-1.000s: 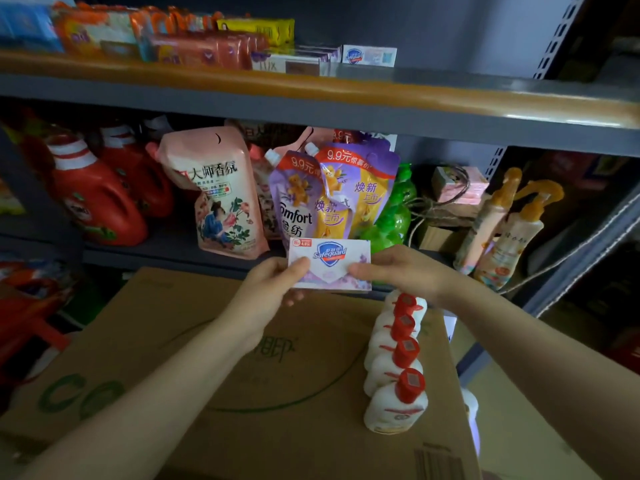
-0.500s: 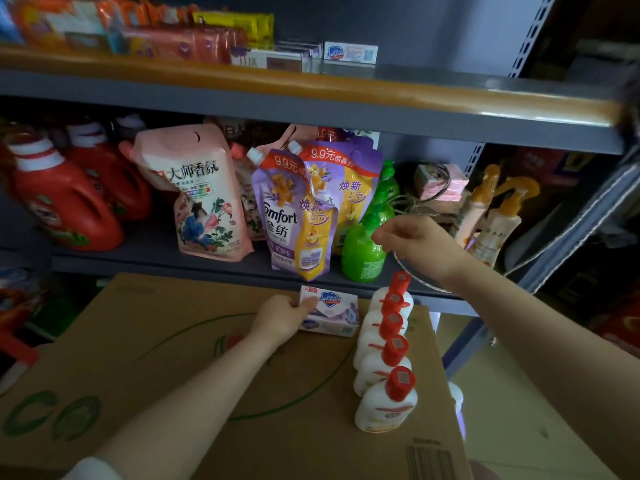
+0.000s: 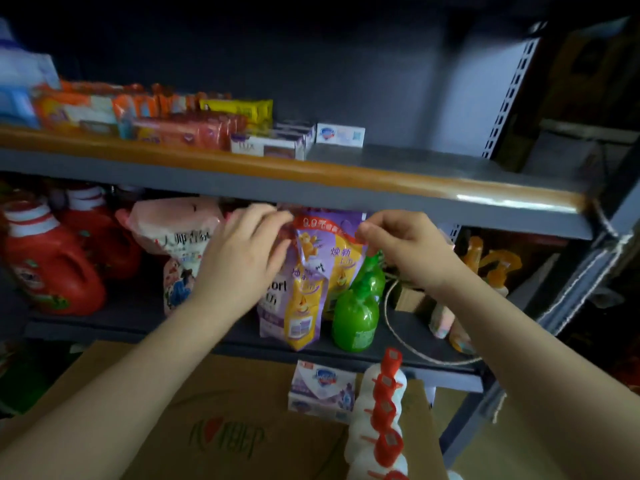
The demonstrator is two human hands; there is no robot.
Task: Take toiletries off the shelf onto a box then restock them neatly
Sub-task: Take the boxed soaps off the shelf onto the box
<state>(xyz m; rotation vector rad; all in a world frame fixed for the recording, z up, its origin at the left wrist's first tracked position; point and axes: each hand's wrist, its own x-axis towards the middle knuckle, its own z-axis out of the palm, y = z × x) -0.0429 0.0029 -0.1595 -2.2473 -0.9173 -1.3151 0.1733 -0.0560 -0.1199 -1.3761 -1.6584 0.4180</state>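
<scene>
A white and purple soap box lies on the cardboard box, beside a row of white bottles with red caps. Another soap box and white Lux boxes sit on the upper shelf. My left hand and my right hand are raised in front of the purple softener pouches on the lower shelf. Their fingers are loosely curled near the pouch tops, and I see nothing held in either. The hands are blurred.
Red detergent jugs and a pink pouch stand left on the lower shelf. A green bottle and orange spray bottles stand right. Orange and yellow packets fill the upper shelf's left; its right part is bare.
My left hand let go of the soap box on the cardboard box and rose. Both hands moved up in front of the pouches, and the view tilted upward.
</scene>
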